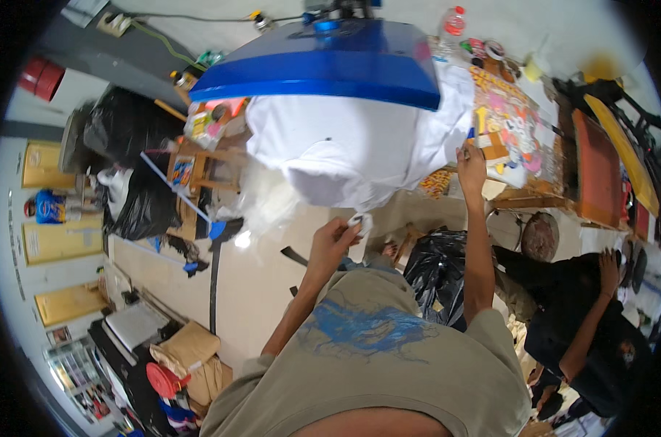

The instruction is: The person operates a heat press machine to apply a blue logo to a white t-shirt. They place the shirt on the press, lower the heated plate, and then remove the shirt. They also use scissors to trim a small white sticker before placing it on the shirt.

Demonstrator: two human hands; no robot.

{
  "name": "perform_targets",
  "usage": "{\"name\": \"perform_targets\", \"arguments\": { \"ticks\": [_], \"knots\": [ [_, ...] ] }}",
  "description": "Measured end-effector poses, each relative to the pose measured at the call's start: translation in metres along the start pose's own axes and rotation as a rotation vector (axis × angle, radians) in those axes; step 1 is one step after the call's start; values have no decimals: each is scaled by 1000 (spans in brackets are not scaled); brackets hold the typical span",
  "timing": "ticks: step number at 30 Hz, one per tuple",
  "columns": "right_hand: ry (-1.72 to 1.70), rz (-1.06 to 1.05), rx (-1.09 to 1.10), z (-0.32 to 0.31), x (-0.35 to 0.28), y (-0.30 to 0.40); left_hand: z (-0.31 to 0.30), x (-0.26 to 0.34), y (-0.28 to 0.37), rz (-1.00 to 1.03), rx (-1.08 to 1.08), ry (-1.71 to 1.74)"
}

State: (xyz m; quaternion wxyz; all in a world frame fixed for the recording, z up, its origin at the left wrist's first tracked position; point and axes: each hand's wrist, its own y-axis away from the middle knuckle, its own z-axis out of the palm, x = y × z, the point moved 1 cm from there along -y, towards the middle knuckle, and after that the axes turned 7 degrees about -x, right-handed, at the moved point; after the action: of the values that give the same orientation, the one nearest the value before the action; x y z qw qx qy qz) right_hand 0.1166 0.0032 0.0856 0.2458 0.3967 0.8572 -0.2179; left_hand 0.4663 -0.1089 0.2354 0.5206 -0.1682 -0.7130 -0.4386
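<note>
A white garment (358,136) is spread below the blue upper plate (314,76) of what looks like a heat press. Its open neck or hem end hangs toward me. My left hand (333,238) pinches a small crumpled white piece (363,223), cloth or paper, just below that hanging end. My right hand (471,166) is at the garment's right edge, beside a brown-and-white pad (491,148) on the side table. Its fingers are bent together; whether they grip the cloth or something small is too small to tell.
The right table (549,191) carries colourful cut-out pieces (510,120) and a plastic bottle (451,27). A black plastic bag (437,267) stands below my right arm. Another person in black (581,317) is at the right. A wooden stand (216,169) is at the left.
</note>
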Motion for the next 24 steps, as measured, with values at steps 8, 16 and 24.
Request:
{"name": "perform_targets", "arguments": {
  "ticks": [8,16,24],
  "knots": [
    [-1243,283,-491,3,-252,153,-47,1,-15,75,-16,416],
    [-1146,362,-130,52,-316,159,-79,-30,-25,-41,-49,756],
    [-793,243,-318,73,-272,89,-132,-48,-13,5,-204,461]
  ]
}}
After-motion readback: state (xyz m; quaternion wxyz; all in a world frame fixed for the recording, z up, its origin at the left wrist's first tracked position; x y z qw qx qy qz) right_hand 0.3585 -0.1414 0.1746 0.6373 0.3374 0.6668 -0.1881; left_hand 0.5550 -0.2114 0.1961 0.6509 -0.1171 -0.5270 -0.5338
